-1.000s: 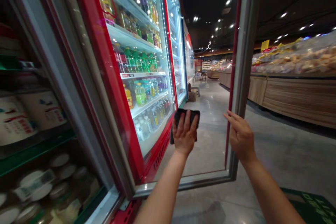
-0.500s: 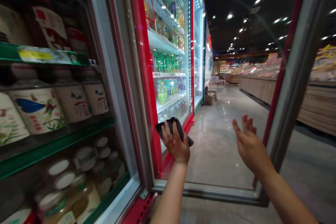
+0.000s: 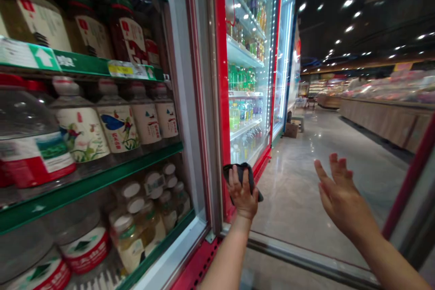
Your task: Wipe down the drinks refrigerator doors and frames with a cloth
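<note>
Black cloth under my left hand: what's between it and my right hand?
Transparent door glass, with shiny grey floor showing through it, in the head view.

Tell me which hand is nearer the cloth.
Left: the left hand is spread over the cloth, touching it; the right hand is off to its right, well apart.

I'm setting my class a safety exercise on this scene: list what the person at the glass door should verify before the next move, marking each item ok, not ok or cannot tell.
1. Left hand over the dark cloth: ok.
2. Right hand gripping the glass door: not ok; it is spread and holds nothing.
3. Glass door swung open: ok.
4. Dark cloth damp: cannot tell.
5. Bottles with butterfly and flower labels standing on their shelf: ok.
</note>
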A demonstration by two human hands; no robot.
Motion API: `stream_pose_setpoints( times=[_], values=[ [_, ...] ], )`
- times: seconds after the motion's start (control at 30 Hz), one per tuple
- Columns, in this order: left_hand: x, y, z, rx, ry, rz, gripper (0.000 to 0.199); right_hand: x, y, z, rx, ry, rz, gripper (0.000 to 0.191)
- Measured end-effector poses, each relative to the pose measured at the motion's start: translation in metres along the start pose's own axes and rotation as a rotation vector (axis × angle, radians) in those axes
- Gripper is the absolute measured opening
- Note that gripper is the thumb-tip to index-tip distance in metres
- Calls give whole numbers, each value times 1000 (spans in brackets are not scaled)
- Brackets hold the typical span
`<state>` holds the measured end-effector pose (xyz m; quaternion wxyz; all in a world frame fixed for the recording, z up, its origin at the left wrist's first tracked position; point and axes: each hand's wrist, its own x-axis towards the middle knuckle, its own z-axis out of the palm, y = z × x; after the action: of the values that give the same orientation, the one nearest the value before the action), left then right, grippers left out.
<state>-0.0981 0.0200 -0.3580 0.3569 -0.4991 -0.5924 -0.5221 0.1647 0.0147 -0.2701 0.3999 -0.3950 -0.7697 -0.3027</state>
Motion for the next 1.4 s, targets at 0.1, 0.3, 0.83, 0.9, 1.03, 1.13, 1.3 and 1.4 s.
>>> stream_pose_setpoints(
  times=[0.1, 0.3, 0.83, 0.9, 1.03, 1.13, 1.3, 1.4],
  values=[
    [9, 10, -2, -24, -90, 187, 65, -1, 0, -1, -23, 11, -22, 93],
    [13, -8, -1, 9, -20, 31, 69, 0, 5, -4, -21, -15, -32, 93],
    [-40, -38, -1, 3, -123, 196, 64, 5, 12, -4, 41, -48, -21, 94],
    [-76, -53, -4, -15, -153, 333, 60, 4, 11, -4, 49, -48, -10, 94],
    [-57, -42, -1, -35, -182, 328, 62, 3, 12, -3, 69, -52, 6, 96],
    [-9, 4, 9, 6, -135, 13, 73, 4, 11, -2, 80, -54, 11, 94],
    [-37, 33, 12, -117, -110, 579, 62, 7, 14, -3, 102, -68, 7, 90],
    [-69, 0, 3, -121, -222, 864, 60, 7, 28, -12, 180, -86, -38, 81]
  ],
)
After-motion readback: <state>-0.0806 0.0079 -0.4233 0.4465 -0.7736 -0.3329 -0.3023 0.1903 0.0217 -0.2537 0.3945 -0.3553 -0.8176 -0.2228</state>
